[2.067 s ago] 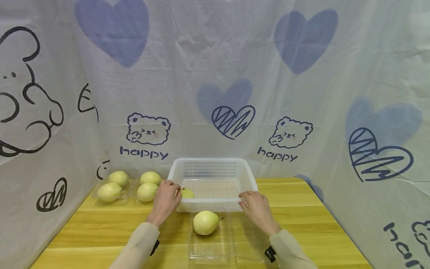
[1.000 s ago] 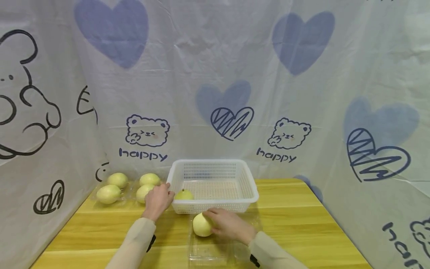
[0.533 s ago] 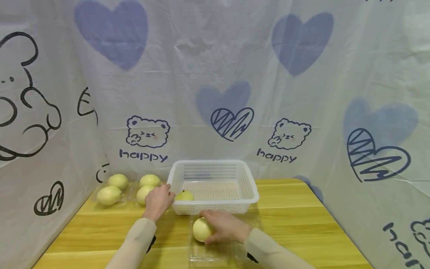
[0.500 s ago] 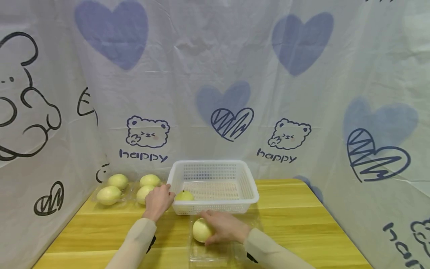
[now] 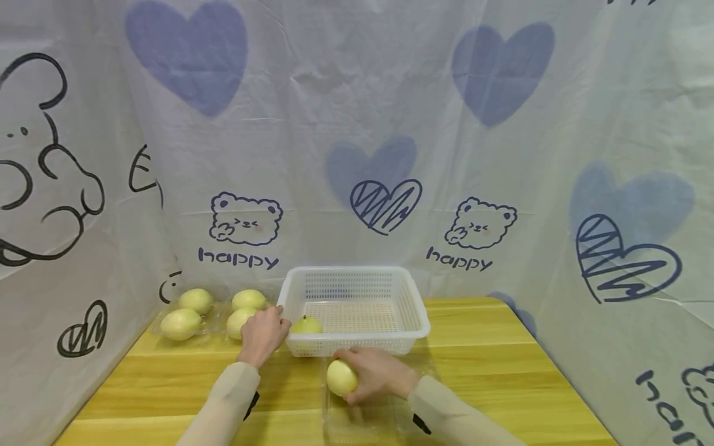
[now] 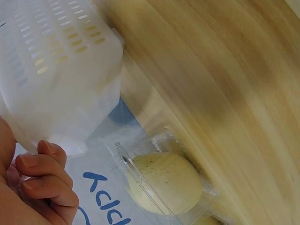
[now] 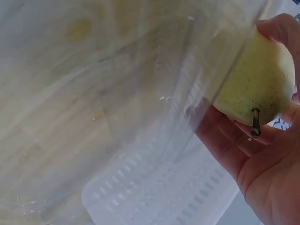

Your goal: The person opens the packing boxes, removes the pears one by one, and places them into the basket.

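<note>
My right hand grips a pale yellow pear over a clear plastic clamshell box in front of the basket. Seen from the right wrist, the fingers cup the pear with its stem toward the camera, and a clear box wall overlaps part of it. My left hand is at the left rim of the white perforated basket. Its curled fingers are right at the rim of the basket. Another pear lies inside the basket's near left corner.
Two clear boxes holding pears stand at the back left: one with pears farther left, one with pears partly behind my left hand. The wooden table ends at a printed curtain behind the basket.
My right hand has left the basket's right rim, moved to the pear in front and taken hold of it. Pear and clear box have shifted slightly right. The left hand stays at the basket's left rim.
</note>
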A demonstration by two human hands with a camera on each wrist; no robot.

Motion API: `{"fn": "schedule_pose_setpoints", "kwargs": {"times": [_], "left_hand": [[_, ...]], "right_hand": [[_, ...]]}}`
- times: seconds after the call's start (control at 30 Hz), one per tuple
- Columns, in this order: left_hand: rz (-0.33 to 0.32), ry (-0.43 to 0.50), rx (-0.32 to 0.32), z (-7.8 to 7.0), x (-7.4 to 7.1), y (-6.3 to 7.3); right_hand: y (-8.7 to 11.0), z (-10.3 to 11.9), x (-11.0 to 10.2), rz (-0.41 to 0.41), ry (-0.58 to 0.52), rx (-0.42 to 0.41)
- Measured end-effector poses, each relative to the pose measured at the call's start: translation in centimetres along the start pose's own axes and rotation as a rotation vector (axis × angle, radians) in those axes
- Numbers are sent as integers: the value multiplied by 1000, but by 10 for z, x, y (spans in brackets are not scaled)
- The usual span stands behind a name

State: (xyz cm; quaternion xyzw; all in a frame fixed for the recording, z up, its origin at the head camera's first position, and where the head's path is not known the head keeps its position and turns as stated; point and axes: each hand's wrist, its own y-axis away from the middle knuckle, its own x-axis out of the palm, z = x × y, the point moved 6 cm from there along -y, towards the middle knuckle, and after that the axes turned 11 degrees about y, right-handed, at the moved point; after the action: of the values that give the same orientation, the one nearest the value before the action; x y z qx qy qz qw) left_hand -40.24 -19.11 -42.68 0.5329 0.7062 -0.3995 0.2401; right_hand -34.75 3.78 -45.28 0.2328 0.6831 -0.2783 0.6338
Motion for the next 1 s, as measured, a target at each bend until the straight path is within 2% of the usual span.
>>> {"fn": "schedule_pose_setpoints", "kwargs": {"times": [0.43,0.67,0.83,1.0], "left_hand": [[-1,-6,7,0,1,-2],[-7,-8,16,0,0,-2],[-15,-9,21,1,0,-3],[6,-5,8,1,1,-2]], "right_hand": [[11,-9,-14,-59,-38,31],[17,-15,-29,-103,-79,55],[16,-21,-39,-152,-195,73],[14,-25,-44,-204,-318,78]]}}
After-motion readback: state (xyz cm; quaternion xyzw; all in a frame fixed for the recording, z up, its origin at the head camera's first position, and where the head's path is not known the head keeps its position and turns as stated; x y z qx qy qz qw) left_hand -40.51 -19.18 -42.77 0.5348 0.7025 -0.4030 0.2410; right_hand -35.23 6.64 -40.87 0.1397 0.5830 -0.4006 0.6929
